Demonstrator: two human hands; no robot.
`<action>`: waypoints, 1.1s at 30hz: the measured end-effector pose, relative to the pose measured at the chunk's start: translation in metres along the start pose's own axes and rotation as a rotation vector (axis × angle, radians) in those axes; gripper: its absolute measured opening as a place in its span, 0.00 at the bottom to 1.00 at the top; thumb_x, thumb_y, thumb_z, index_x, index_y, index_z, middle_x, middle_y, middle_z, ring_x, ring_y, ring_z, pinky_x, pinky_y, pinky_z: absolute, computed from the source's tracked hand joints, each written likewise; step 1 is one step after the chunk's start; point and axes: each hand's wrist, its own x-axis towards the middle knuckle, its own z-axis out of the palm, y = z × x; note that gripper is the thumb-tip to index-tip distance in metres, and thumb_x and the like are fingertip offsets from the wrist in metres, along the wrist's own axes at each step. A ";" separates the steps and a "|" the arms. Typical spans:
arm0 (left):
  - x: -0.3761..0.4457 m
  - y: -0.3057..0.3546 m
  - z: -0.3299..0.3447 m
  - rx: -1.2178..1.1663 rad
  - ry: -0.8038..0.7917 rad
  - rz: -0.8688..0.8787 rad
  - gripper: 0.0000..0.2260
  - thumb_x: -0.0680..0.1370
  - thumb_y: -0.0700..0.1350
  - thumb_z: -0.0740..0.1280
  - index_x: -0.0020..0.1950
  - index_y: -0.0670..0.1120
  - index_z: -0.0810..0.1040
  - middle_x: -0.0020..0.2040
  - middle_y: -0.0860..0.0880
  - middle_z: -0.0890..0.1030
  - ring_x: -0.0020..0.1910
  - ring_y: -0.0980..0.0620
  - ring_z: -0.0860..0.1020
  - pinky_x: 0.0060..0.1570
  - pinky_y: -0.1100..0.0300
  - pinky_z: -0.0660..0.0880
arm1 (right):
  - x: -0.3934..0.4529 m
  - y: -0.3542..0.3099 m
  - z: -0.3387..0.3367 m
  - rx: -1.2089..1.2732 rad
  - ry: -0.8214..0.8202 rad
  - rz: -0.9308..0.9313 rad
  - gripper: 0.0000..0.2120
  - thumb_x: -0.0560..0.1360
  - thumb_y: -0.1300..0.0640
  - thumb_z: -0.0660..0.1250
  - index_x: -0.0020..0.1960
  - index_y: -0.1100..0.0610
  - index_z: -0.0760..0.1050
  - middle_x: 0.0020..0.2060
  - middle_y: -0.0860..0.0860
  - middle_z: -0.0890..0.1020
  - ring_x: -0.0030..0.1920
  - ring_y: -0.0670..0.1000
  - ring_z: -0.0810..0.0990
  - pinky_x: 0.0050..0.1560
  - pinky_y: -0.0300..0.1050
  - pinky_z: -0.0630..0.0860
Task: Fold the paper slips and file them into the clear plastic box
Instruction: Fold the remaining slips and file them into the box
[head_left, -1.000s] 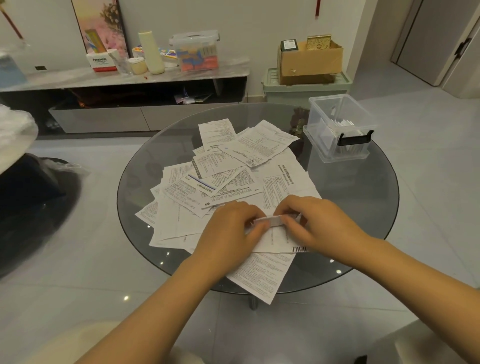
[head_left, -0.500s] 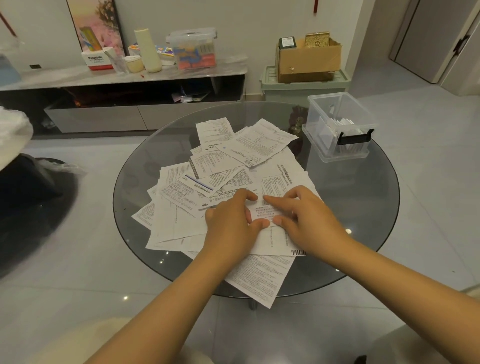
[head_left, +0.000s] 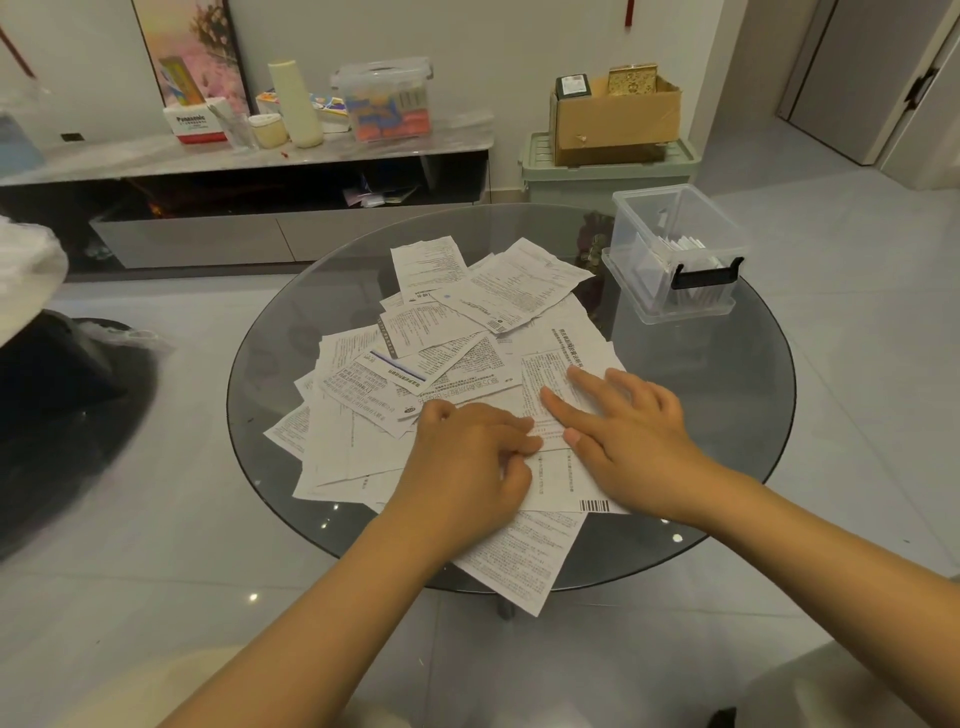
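A heap of printed paper slips (head_left: 441, 332) covers the middle of a round glass table (head_left: 727, 415). One slip (head_left: 545, 379) lies on top at the near right of the heap. My right hand (head_left: 628, 436) rests on it with fingers straight and spread, pressing it flat. My left hand (head_left: 467, 457) sits just left of it, its curled fingers and thumb pinching the slip's near left edge. The clear plastic box (head_left: 644, 218) stands open at the table's far right, with several folded slips (head_left: 685, 247) inside and a black clip handle on its front.
One slip (head_left: 519, 566) hangs over the table's near edge. Behind the table is a low cabinet (head_left: 260, 156) with bottles and a lidded plastic tub. A cardboard box (head_left: 618, 119) sits on a green bin. Dark seating (head_left: 62, 415) is on the left.
A second ago both hands pinched a narrow folded strip. Since then the right hand's fingers have straightened and slid outward over the slip, while the left hand stays curled at its edge.
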 end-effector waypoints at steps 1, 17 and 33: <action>-0.002 -0.002 -0.001 -0.014 -0.014 -0.016 0.11 0.75 0.46 0.64 0.54 0.55 0.82 0.58 0.61 0.79 0.61 0.64 0.71 0.60 0.63 0.52 | 0.001 0.001 -0.001 0.014 -0.015 -0.002 0.21 0.80 0.44 0.40 0.73 0.34 0.43 0.76 0.43 0.42 0.74 0.53 0.40 0.71 0.51 0.38; 0.004 -0.003 -0.007 0.107 0.072 0.140 0.06 0.75 0.49 0.68 0.49 0.50 0.83 0.45 0.55 0.84 0.43 0.56 0.79 0.50 0.61 0.61 | -0.002 0.001 -0.002 0.040 0.060 -0.111 0.31 0.76 0.34 0.42 0.76 0.46 0.51 0.76 0.46 0.46 0.74 0.52 0.41 0.68 0.46 0.35; 0.023 0.033 -0.004 -0.678 0.161 -0.273 0.05 0.76 0.41 0.68 0.40 0.46 0.77 0.27 0.51 0.80 0.28 0.56 0.79 0.35 0.66 0.74 | -0.009 0.014 -0.033 0.578 0.261 0.027 0.13 0.77 0.55 0.63 0.38 0.61 0.78 0.28 0.46 0.78 0.31 0.43 0.75 0.30 0.34 0.68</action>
